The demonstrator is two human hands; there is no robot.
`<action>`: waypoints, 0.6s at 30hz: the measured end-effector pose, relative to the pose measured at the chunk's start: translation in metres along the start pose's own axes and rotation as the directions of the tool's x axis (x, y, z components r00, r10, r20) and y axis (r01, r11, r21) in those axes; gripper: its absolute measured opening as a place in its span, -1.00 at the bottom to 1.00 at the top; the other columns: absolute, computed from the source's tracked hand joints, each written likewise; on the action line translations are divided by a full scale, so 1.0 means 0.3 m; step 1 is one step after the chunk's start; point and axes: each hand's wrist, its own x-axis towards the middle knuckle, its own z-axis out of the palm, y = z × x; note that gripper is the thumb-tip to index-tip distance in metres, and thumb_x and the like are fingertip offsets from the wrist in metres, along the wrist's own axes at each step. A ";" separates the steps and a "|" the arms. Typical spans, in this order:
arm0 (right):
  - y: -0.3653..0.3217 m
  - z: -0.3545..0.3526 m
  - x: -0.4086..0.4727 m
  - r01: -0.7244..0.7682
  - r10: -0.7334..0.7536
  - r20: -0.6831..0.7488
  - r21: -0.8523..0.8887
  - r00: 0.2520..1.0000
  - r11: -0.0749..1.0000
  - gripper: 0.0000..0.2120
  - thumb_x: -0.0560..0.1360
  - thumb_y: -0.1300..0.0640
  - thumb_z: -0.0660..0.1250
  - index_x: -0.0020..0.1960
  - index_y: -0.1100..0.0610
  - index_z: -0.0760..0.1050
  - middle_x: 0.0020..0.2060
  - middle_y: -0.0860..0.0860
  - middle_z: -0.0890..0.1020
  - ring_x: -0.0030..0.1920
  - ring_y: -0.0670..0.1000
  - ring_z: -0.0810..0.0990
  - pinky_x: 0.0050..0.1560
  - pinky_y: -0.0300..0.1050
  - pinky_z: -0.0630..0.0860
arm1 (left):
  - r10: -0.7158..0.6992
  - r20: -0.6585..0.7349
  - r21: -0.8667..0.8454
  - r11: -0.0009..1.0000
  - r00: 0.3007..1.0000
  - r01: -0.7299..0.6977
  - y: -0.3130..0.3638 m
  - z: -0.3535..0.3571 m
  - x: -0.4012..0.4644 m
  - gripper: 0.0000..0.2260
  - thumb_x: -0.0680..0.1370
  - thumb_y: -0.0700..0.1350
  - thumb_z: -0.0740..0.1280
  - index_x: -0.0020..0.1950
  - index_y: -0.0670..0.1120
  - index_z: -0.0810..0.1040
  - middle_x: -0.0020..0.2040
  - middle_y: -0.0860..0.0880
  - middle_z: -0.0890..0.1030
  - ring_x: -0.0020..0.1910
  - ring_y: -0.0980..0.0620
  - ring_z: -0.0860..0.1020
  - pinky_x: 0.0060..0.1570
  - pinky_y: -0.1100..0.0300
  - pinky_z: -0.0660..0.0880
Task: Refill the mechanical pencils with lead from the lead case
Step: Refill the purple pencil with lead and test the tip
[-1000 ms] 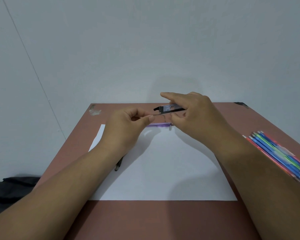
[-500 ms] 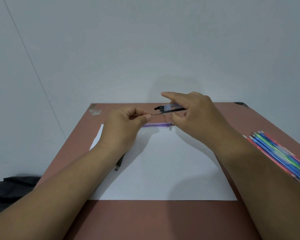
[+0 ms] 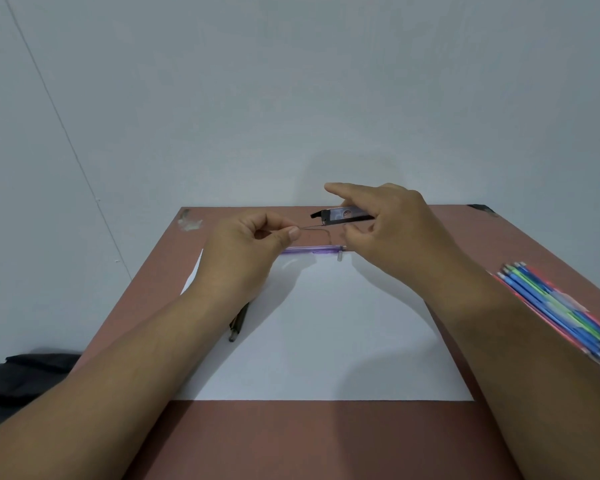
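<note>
My right hand (image 3: 392, 230) grips a small black lead case (image 3: 343, 215) above the far end of the table, its cap flipped open to the left and my index finger stretched over it. My left hand (image 3: 246, 251) pinches a thin lead (image 3: 312, 228) between thumb and forefinger; the lead runs from my fingertips to the case's open end. Below both hands a purple mechanical pencil (image 3: 309, 250) lies across the top edge of a white paper sheet (image 3: 326, 327), with its small cap (image 3: 340, 256) beside its right end.
A bundle of several coloured mechanical pencils (image 3: 561, 313) lies at the right edge of the brown table (image 3: 291, 441). A dark pencil (image 3: 238, 323) pokes out under my left wrist. Dark cloth (image 3: 21, 375) sits off the table's left side.
My left hand has drawn leftward away from the case, and the thin lead now shows stretched between my fingertips and the case opening. The right hand has held still.
</note>
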 end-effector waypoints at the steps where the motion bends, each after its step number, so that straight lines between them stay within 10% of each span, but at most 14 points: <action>1: 0.000 -0.001 0.000 -0.003 0.003 0.001 0.001 1.000 1.000 -0.40 0.46 0.20 0.29 0.42 -0.26 0.45 0.01 -0.14 0.67 -0.06 -0.13 0.43 0.00 -0.08 0.55 | 0.003 0.001 -0.002 1.000 1.000 -0.003 0.001 -0.002 0.001 -0.93 0.52 -0.05 0.49 -0.17 0.07 0.70 -0.21 -0.08 0.68 -0.30 0.12 0.49 -0.20 0.21 0.42; 18: -0.019 -0.022 -0.013 -0.055 0.054 0.007 0.072 0.998 0.996 -0.42 0.46 0.22 0.32 0.40 -0.24 0.49 -0.01 -0.09 0.67 0.00 -0.03 0.59 0.05 0.02 0.61 | 0.079 -0.048 -0.067 0.994 0.996 -0.082 0.021 -0.047 0.004 -0.91 0.55 -0.06 0.43 -0.14 -0.02 0.64 -0.10 -0.10 0.67 -0.04 -0.13 0.62 -0.06 0.15 0.48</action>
